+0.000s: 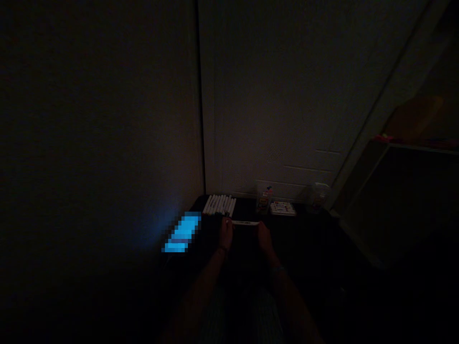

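Observation:
A slim white marker lies level between my two hands, above the dark table. My left hand grips its left end, fingers closed. Around the right end, my right hand is closed too. Just beyond my left hand, a row of white markers lies side by side near the wall. Past my right hand stand a clear plastic case with printed labels and a low stack of white marker-like pieces. The room is very dark, so finger detail is faint.
A glowing blue screen, blurred into blocks, sits at the table's left edge by the wall. Another clear container stands at the back right. A panelled wall closes off the back. A dark cabinet-like shape is at the right.

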`<state>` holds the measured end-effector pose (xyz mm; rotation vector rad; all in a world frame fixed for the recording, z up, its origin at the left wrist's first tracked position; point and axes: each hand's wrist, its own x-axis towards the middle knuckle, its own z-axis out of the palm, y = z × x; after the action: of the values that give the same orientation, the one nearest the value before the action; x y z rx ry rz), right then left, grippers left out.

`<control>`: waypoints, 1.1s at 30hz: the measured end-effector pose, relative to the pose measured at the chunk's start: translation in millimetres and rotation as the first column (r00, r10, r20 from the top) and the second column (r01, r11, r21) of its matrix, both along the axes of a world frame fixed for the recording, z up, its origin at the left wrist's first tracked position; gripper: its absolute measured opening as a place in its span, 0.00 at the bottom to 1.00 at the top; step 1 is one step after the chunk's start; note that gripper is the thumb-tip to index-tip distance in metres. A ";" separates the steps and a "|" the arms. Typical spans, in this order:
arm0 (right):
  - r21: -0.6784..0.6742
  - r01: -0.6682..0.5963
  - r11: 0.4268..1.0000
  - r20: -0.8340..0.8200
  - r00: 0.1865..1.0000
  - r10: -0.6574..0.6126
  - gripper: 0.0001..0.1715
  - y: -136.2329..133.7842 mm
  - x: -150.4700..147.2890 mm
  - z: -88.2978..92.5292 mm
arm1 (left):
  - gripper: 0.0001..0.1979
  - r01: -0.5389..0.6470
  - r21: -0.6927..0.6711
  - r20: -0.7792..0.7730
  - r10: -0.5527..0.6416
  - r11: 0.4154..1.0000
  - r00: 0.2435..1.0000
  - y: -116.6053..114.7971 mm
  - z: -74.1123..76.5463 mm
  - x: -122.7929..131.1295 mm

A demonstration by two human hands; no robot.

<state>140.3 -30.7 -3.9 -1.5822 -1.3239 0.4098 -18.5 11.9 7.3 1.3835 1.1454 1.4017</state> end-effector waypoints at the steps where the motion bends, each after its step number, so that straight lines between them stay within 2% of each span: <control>1: -0.007 0.002 1.000 -0.004 1.000 -0.002 0.20 0.1 0.0 0.1 | 0.10 0.005 -0.002 0.005 -0.005 1.000 1.000 0.0 -0.3 0.1; 9: -0.017 0.003 1.000 -0.083 0.997 -0.005 0.22 -7.3 -3.6 10.5 | 0.10 0.040 -0.015 0.133 -0.038 0.999 0.990 4.1 -3.6 2.1; 19: -0.009 0.013 1.000 -0.064 0.998 -0.014 0.21 -19.5 -10.4 29.2 | 0.11 0.051 -0.028 0.149 -0.046 0.998 0.988 4.5 -4.3 2.9; 23: -0.007 0.021 1.000 -0.043 0.999 -0.021 0.20 -17.3 -9.9 26.9 | 0.11 0.022 -0.039 0.141 -0.016 0.999 0.990 3.0 -1.8 2.7; 33: 0.010 0.019 1.000 -0.052 0.998 -0.019 0.21 -6.3 -4.4 8.1 | 0.13 0.014 -0.014 0.098 -0.012 1.000 0.995 5.3 -4.2 2.2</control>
<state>135.9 -37.0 4.1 -1.5642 -1.2687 0.4293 -16.3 17.2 3.1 1.2958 1.0790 1.4334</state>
